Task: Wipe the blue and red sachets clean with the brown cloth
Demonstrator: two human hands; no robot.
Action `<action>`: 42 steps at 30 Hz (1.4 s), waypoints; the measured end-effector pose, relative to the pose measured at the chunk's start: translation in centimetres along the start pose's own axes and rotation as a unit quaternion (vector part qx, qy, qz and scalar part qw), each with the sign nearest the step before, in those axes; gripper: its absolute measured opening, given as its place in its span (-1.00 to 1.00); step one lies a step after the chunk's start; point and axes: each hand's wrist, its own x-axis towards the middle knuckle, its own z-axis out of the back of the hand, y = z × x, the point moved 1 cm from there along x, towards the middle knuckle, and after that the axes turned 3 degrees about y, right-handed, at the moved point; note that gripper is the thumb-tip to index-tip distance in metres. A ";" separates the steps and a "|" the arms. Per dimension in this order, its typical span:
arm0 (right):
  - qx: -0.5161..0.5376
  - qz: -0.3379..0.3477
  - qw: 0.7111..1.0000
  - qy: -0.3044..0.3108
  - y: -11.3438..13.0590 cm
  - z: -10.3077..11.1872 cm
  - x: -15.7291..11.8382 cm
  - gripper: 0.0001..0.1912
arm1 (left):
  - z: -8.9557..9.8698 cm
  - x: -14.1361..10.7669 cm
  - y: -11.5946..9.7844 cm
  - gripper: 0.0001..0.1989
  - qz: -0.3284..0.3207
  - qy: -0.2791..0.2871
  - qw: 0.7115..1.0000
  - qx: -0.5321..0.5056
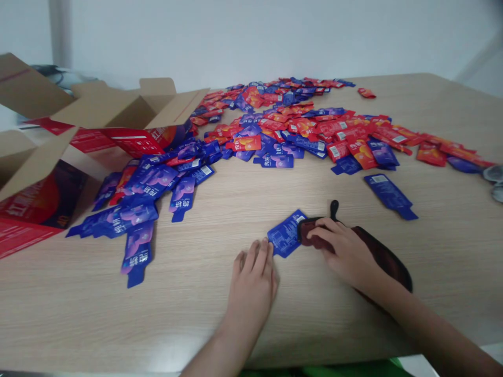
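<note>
The blue pouch [286, 233], near centre, is probably light, pliable and slick, best held by its edges. The left hand [253, 272], fingers together, meets its corner; the right hand [346, 251] curls over a dark-rimmed object [387, 254]. Whether either pinches is unclear.

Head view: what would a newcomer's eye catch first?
Probably the red and blue pouches spread across the far part of the table, with open cardboard boxes at the left. Nearer the camera, the right hand is on a dark object; the left hand is at the edge of a blue pouch.
</note>
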 end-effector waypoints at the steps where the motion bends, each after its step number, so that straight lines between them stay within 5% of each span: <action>1: -0.001 -0.009 1.000 -0.003 -0.8 0.3 0.1 -0.70 | 0.0 0.1 0.1 -0.58 -0.003 0.002 1.000 -0.001; 6: 0.026 0.012 0.998 -0.055 0.5 1.1 1.0 -0.67 | 0.1 0.3 0.5 -0.57 -0.020 0.016 1.000 -0.009; 11: 0.038 0.084 0.996 -0.005 4.4 0.3 2.1 -0.61 | 0.5 0.3 0.7 -0.56 -0.014 0.028 0.999 -0.014; 17: 0.013 -0.054 0.998 0.005 0.8 0.6 2.5 -0.74 | 2.6 2.1 0.0 -0.57 -0.011 0.082 0.996 -0.033; 23: 0.070 -0.012 0.997 0.016 2.5 0.3 3.4 -0.70 | 1.4 4.2 -0.5 -0.54 -0.089 0.049 0.994 -0.040; 26: 0.106 0.017 0.994 0.023 4.2 -0.1 5.5 -0.68 | 0.3 4.6 1.7 -0.52 -0.014 0.049 0.999 -0.012; 31: 0.144 0.066 0.987 0.031 7.0 -1.1 10.5 -0.65 | -0.7 5.3 8.4 -0.38 0.176 0.004 0.982 0.068; 37: 0.089 0.101 0.990 0.051 11.7 -3.3 15.1 -0.65 | -2.1 7.5 15.2 -0.36 0.269 -0.020 0.960 0.076; 42: 0.084 0.088 0.992 0.042 13.4 -4.1 17.6 -0.67 | -2.6 8.5 16.5 -0.38 0.271 -0.040 0.961 0.041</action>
